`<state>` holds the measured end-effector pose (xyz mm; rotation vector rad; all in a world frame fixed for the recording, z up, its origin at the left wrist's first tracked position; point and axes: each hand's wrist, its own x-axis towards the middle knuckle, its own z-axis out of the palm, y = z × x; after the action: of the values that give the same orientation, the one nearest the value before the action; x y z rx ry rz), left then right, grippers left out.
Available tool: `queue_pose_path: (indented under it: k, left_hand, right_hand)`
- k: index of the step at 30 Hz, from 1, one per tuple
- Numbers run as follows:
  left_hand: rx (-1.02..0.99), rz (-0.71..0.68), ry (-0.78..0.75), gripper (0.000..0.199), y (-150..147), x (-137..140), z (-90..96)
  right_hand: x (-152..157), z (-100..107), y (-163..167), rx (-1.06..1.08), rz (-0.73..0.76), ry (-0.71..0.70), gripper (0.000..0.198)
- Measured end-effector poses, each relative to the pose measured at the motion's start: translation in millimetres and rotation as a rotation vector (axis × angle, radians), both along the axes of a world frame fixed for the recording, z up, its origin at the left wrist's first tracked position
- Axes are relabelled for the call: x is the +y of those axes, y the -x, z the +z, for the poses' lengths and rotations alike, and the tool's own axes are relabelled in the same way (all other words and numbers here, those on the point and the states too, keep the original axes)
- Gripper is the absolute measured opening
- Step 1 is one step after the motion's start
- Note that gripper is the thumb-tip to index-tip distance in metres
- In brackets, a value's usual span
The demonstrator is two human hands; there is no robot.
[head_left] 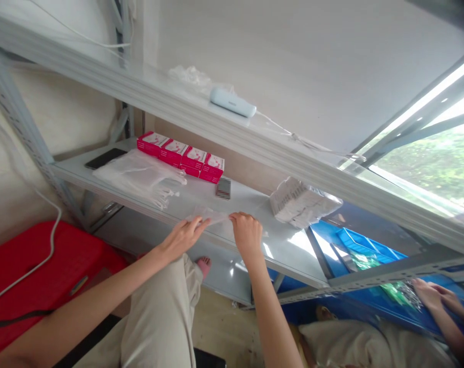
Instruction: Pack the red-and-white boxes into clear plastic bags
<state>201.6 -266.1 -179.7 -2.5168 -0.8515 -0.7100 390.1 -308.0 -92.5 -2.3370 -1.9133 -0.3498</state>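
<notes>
Both hands grip a clear plastic bag at the front edge of a metal shelf.

Nearest, the left hand (183,236) pinches the left end of the clear bag (212,216) between thumb and fingers, and the right hand (247,232) is curled closed on its right end; the bag lies flat on the shelf (281,245) between them. To the lower right, another person's hands (437,295) rest in a blue bin (364,250) with green parts. To the left stands a red box (32,266) with a white cable over it. Farther back on the shelf lie a stack of clear bags (139,176), a small grey packet (223,188) and a wrapped white bundle (303,203). Behind these sit a row of pink boxes (181,156) and a black phone (105,158). On the upper shelf rests a pale blue device (232,102).
</notes>
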Motion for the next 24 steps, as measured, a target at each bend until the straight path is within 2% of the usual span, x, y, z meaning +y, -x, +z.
queue_pose_path:
  k: [3,6,8,12,17,19,20,22,24]
  left_hand:
    - [0.079,-0.069,-0.007,0.038,9.5,5.3,5.8]
    - [0.075,-0.094,-0.046,0.052,22.3,9.9,9.0]
    - [0.053,-0.098,-0.092,0.058,31.3,12.0,10.6]
    - [0.003,-0.207,-0.214,0.045,42.9,5.6,12.7]
    - [-0.218,-0.535,-0.254,0.037,28.3,-32.0,13.9]
    - [-0.363,-0.588,-0.182,0.038,9.3,-44.9,14.7]
    - [-0.441,-0.552,-0.108,0.039,-2.6,-48.1,15.1]
    - [-0.538,-0.371,0.127,0.04,-28.7,-46.7,16.0]
    - [-0.477,-0.14,0.42,0.038,-53.5,-36.8,15.5]
  right_hand:
    - [2.9,-1.6,-9.8,0.155,0.031,0.036,0.022]
    - [5.1,-3.7,-27.2,0.451,0.042,0.12,0.027]
    - [4.4,-2.8,-38.3,0.572,0.007,0.106,0.031]
    - [-0.7,6.8,-43.1,0.482,-0.104,-0.036,0.037]
    - [-1.2,16.6,-22.4,0.336,-0.032,0.018,0.035]
    - [-0.3,16.7,-15.1,0.31,-0.029,0.031,0.034]
    - [-0.2,16.3,-12.5,0.304,-0.03,0.035,0.034]
    - [-0.8,15.3,-9.2,0.297,-0.03,0.033,0.034]
    - [-2.0,14.1,-7.6,0.298,-0.019,0.019,0.033]
